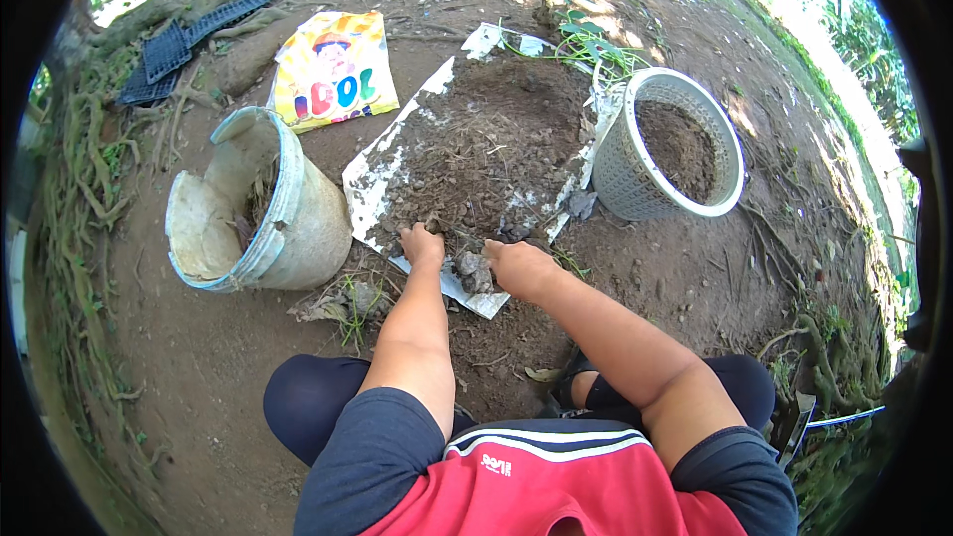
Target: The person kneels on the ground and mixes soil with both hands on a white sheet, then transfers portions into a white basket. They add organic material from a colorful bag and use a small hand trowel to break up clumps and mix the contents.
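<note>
A heap of brown soil, mixed with roots and dry bits, lies on a white sheet spread on the ground. At the near edge of the heap, my left hand has its fingers curled into the soil; what they grip is hidden. My right hand is closed at the same edge, its fingers against a grey, crumbly clump. A corner of the sheet sticks out below both hands.
Left of the sheet stands a broken whitish bucket with dry debris inside. A grey perforated basket holding soil is at the right. Behind lie a yellow printed sack and black plastic trays. Tree roots run along the left.
</note>
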Available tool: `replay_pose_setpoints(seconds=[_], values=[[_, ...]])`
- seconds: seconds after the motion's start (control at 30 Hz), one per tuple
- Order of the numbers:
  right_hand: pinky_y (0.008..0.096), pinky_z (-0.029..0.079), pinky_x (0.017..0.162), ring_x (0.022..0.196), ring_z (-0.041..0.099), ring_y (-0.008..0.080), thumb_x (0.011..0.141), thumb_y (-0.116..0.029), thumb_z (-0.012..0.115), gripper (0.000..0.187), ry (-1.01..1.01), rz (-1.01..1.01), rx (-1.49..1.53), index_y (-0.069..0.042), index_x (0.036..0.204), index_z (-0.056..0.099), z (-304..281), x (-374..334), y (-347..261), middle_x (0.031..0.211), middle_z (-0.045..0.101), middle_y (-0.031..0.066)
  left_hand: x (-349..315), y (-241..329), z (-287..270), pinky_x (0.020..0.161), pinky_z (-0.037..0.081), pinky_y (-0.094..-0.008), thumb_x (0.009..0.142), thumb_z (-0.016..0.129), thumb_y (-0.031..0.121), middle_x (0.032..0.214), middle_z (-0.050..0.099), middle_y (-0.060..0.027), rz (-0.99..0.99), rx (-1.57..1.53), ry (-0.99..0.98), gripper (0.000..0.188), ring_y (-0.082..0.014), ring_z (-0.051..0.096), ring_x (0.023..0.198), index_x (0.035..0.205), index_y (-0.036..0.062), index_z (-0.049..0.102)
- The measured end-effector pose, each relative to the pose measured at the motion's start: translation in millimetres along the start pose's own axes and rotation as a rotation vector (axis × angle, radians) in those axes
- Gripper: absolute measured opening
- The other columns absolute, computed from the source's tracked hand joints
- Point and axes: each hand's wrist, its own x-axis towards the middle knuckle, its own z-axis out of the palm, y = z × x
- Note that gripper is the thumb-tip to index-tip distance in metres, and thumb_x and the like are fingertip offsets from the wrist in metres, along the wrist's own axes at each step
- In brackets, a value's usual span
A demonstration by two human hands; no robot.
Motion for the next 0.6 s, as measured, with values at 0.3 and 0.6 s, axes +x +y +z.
replay_pose_setpoints(seconds=[0.3, 0.6], values=[[0.047, 0.049, 0.079, 0.091, 0.062, 0.0367, 0.094, -0.024, 0.042, 0.04, 0.03, 0.003, -0.007, -0.009, 0.132, 0.042, 10, -12, -21, 0.096, 0.064, 0.0208, -11, 17, -6, 0.086, 0.047, -0.0452, 0.082, 0.055, 0.009, 0.11, 0.058, -0.0224, 0.033, -0.019, -0.018, 0.023, -0.0387, 0.057, 0.101, 0.102, -0.002, 0.06], [0.043, 0.05, 0.083, 0.098, 0.062, 0.0341, 0.09, -0.014, 0.038, 0.037, 0.001, -0.035, -0.03, 0.002, 0.121, 0.048, 16, 33, -26, 0.106, 0.063, 0.0221, -6, 19, 6, 0.096, 0.036, -0.047, 0.092, 0.024, 0.027, 0.116, 0.055, -0.0271, -0.074, -0.266, -0.029, 0.047, -0.0426, 0.051, 0.109, 0.108, -0.0055, 0.054]])
